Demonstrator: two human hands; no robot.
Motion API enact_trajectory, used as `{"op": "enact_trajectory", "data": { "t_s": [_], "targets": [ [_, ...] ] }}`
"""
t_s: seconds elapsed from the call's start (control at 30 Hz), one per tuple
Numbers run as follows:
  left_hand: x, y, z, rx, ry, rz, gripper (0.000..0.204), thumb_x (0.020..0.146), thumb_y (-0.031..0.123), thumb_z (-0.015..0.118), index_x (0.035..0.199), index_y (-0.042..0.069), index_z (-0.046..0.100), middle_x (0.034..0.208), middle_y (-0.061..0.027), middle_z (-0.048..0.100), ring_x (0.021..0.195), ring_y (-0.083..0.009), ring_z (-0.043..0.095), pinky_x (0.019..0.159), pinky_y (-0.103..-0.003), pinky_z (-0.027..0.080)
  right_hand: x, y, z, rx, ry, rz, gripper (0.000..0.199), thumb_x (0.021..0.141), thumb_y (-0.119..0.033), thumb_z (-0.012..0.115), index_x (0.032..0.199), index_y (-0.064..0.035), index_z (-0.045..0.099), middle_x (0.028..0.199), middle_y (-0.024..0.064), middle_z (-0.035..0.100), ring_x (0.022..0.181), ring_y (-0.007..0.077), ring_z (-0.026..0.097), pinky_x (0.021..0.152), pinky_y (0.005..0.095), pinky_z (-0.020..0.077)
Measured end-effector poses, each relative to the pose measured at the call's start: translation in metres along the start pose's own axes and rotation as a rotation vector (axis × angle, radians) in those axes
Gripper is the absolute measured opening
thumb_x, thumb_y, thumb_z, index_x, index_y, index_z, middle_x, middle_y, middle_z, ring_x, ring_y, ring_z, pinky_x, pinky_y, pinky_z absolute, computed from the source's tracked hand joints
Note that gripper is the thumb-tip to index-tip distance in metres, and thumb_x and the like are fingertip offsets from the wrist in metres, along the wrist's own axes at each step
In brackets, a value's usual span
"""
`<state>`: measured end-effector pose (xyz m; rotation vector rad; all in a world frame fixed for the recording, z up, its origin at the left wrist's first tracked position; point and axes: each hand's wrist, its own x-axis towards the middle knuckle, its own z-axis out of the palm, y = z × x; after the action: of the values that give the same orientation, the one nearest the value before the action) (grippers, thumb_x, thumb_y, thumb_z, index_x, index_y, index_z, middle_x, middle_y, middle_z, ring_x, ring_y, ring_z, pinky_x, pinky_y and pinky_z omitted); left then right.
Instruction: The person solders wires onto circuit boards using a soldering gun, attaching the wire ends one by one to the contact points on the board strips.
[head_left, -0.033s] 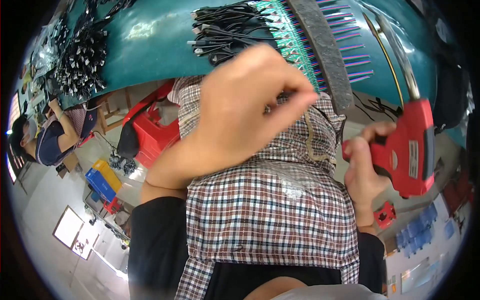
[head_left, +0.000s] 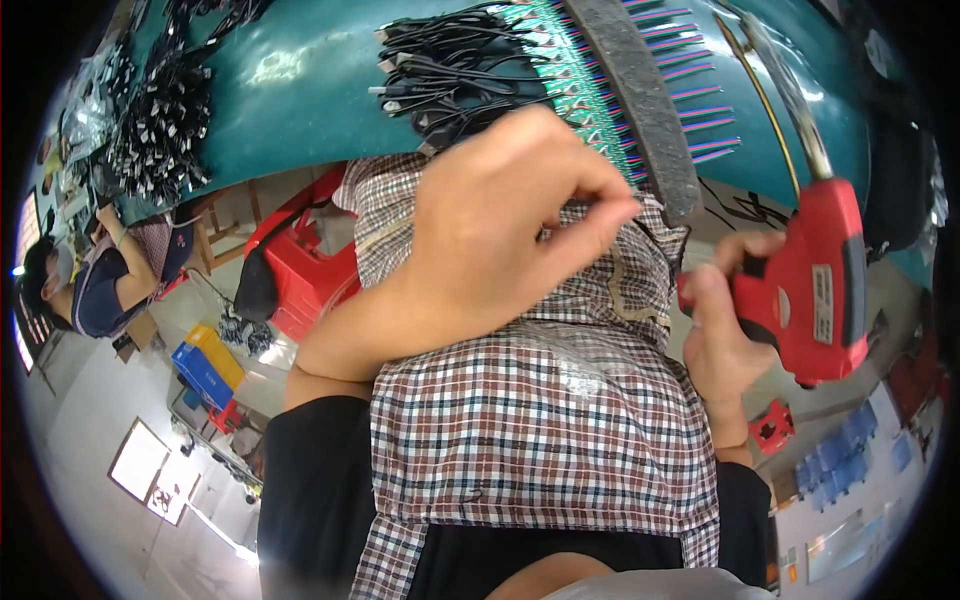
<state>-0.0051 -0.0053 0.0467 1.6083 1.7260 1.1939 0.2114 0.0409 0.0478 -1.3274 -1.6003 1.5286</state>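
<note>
My left hand (head_left: 500,230) hovers over my lap with thumb and fingertips pinched together; I see nothing between them. It is just below a grey strip (head_left: 640,100) that holds a row of coloured wires (head_left: 690,100) on the teal table (head_left: 290,90). A bundle of black cables (head_left: 450,70) lies beside the strip. My right hand (head_left: 725,330) grips a red pistol-shaped tool (head_left: 810,290), whose long metal tip (head_left: 790,100) points up over the table. A checked cloth (head_left: 530,420) covers my lap.
More black cable pieces (head_left: 160,120) are heaped at the table's left end. Another person (head_left: 110,280) sits at the far left. A red plastic stool (head_left: 310,270) and blue and yellow bins (head_left: 205,365) stand on the floor below.
</note>
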Motion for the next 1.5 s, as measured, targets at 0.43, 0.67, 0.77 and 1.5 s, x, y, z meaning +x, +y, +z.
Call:
{"op": "enact_trajectory", "data": {
  "t_s": [0.43, 0.67, 0.77, 1.5],
  "targets": [
    [-0.009, 0.007, 0.018, -0.122, -0.054, -0.033, 0.015, 0.075, 0.001, 0.081, 0.086, 0.004, 0.071, 0.079, -0.0023, 0.061, 0.06, -0.0054, 0.055, 0.05, -0.019, 0.044, 0.01, -0.008, 0.02, 0.182, -0.051, -0.021, 0.029, 0.087, 0.009, 0.068, 0.11, -0.0015, 0.053, 0.086, 0.0035, 0.063, 0.065, 0.0033, 0.053, 0.061, 0.02, 0.0435],
    [-0.016, 0.008, 0.03, -0.354, -0.137, -0.241, 0.012, 0.082, 0.008, 0.079, 0.087, 0.004, 0.069, 0.08, 0.0002, 0.06, 0.059, -0.003, 0.048, 0.052, -0.019, 0.037, 0.008, 0.0, 0.024, 0.367, 0.073, -0.077, 0.04, 0.087, 0.009, 0.066, 0.116, -0.0057, 0.044, 0.094, 0.0117, 0.063, 0.073, 0.0108, 0.057, 0.065, 0.0234, 0.0473],
    [-0.011, 0.011, 0.025, -0.312, -0.102, -0.238, 0.012, 0.083, 0.007, 0.079, 0.086, 0.004, 0.069, 0.079, 0.0005, 0.059, 0.058, -0.003, 0.047, 0.05, -0.019, 0.035, 0.008, 0.0, 0.025, 0.352, 0.088, -0.081, 0.04, 0.087, 0.008, 0.067, 0.117, -0.0056, 0.044, 0.092, 0.0105, 0.063, 0.072, 0.0112, 0.057, 0.065, 0.0239, 0.0471],
    [-0.023, 0.004, 0.03, -0.401, 0.063, -0.291, 0.012, 0.083, 0.004, 0.077, 0.081, 0.002, 0.066, 0.077, -0.0021, 0.059, 0.06, -0.0043, 0.053, 0.05, -0.02, 0.042, 0.008, 0.001, 0.028, 0.219, 0.09, -0.089, 0.038, 0.086, 0.009, 0.069, 0.117, -0.0002, 0.05, 0.096, 0.0094, 0.067, 0.072, 0.0064, 0.059, 0.066, 0.0207, 0.0475]
  ]
}}
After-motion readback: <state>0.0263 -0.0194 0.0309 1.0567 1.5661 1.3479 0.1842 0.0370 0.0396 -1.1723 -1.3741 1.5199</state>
